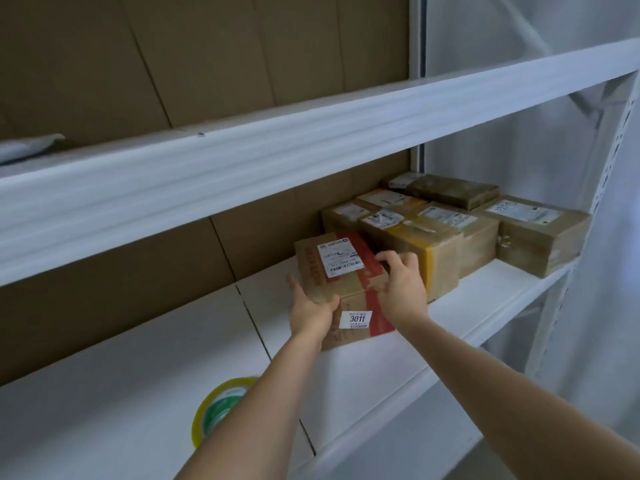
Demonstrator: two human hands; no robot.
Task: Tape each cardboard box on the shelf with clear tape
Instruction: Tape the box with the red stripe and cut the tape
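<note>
A cardboard box (341, 268) with red tape, a white shipping label and a "3011" sticker sits on the white shelf (145, 362). My left hand (310, 308) grips its front left corner. My right hand (401, 284) grips its right edge, fingers curled over the top. A roll of clear tape (216, 407) with a yellowish rim and green core lies flat on the shelf near the front, partly hidden by my left forearm. Several other cardboard boxes (433, 237) stand packed together to the right and behind.
The white beam of the upper shelf (277, 143) crosses overhead, close above the boxes. Brown cardboard sheets (138, 271) line the back of the shelf. A white upright post (616, 168) stands at the right end.
</note>
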